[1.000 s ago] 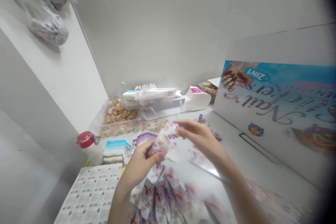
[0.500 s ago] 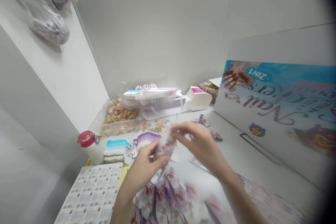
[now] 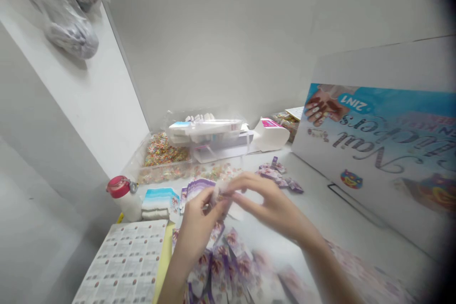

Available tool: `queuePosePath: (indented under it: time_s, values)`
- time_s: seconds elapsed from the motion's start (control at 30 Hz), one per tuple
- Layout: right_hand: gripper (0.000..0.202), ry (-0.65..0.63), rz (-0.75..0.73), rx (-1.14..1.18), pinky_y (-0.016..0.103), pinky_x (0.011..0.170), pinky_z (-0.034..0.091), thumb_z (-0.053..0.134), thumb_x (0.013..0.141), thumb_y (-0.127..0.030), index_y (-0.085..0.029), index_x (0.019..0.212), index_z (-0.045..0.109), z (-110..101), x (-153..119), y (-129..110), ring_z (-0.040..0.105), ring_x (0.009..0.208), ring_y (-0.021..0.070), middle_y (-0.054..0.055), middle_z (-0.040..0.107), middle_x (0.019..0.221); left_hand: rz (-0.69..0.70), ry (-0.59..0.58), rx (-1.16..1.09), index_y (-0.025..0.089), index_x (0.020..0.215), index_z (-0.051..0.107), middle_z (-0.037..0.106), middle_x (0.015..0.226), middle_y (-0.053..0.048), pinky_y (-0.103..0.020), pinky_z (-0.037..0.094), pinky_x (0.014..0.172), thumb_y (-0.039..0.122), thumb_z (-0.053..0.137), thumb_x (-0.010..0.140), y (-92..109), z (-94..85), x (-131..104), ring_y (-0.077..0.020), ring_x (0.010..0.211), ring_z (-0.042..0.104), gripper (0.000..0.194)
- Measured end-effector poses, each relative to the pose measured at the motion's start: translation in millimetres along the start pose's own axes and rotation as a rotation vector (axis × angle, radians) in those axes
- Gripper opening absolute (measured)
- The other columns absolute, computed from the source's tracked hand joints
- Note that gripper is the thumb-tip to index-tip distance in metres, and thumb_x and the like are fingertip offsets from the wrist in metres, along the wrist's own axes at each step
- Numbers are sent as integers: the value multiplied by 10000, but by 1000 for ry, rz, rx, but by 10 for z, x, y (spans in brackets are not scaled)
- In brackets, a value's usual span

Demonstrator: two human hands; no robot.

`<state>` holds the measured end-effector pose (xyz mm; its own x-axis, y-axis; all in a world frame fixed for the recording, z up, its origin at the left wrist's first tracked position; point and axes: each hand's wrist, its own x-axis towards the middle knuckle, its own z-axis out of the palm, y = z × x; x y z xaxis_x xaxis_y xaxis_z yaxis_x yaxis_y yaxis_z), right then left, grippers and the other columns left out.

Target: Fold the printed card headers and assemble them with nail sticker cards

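Between my hands is a small clear plastic packet (image 3: 218, 191), blurred and largely covered by fingers. My left hand (image 3: 198, 218) pinches it from the left, with the thumb across its front. From the right, the bent fingers of my right hand (image 3: 261, 202) close on its upper edge. Just behind my left hand stands a row of purple-and-white cards (image 3: 199, 187). Below both hands lies a spread of printed purple-and-white packets (image 3: 219, 270).
Left are a red-lidded bottle (image 3: 123, 197), blue-and-white cards (image 3: 159, 198) and a label sheet (image 3: 123, 266). Behind stand a tub of colourful bits (image 3: 164, 149) and a white box (image 3: 223, 145). A few folded purple packets (image 3: 281, 175) lie near a large printed carton (image 3: 377, 152).
My right hand has come down and its fingers are now closer to my left hand. The packet, upright and visible before, is now mostly covered by my fingers.
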<state>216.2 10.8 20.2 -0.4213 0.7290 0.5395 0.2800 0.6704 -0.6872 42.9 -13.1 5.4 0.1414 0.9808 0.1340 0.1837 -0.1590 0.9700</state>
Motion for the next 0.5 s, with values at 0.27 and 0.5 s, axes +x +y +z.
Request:
queuePosePath:
  time_s: [0.27,0.5]
  values:
    - [160,60,52,3,320,749,480,598,859,-317,-262,985,680,-6,-22,48,605,829,188,41,665,914,-4,18,9,200,1014,653,580,746,1,-217,405,560,444,607,807,-25,49,-26,-154,665,513,324]
    - [75,26,63,19,274,700,450,587,845,-195,-243,840,644,-7,-19,18,579,780,158,8,644,838,76,102,193,218,991,692,635,812,4,-244,389,684,336,655,781,39,47,-47,-172,735,517,244]
